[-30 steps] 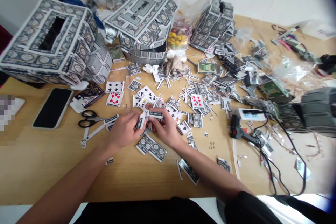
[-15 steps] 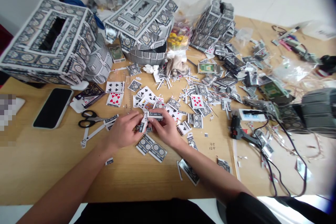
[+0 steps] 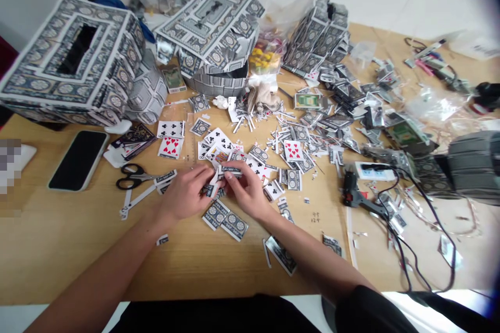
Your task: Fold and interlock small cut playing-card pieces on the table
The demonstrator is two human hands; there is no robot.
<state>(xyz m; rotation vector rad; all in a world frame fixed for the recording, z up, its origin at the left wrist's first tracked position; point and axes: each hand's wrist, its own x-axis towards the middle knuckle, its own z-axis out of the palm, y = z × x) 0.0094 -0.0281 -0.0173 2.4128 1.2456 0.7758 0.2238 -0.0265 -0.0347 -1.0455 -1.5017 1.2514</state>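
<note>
My left hand [image 3: 187, 192] pinches a small folded card piece [image 3: 211, 189] with a patterned back. My right hand [image 3: 249, 190] grips another patterned card piece [image 3: 230, 170] between thumb and fingers, right beside the first; whether the two pieces are joined cannot be made out. Just below the hands, patterned cards [image 3: 234, 225] lie flat on the table. Beyond my fingers lie face-up playing cards [image 3: 219, 140]. Black-handled scissors [image 3: 133, 176] rest left of my left hand, with cut card strips [image 3: 142, 197] near them.
Card-covered boxes [image 3: 94, 62], [image 3: 211, 21] stand at the back left. A phone [image 3: 78, 160] lies at the left. Card scraps [image 3: 339, 99] spread across the back right. A black glue gun [image 3: 357, 195] and looping cables [image 3: 416, 218] occupy the right.
My right thumb has shifted slightly over the card piece, and the small piece at my left fingers has tilted a little. Both hands stay in nearly the same place.
</note>
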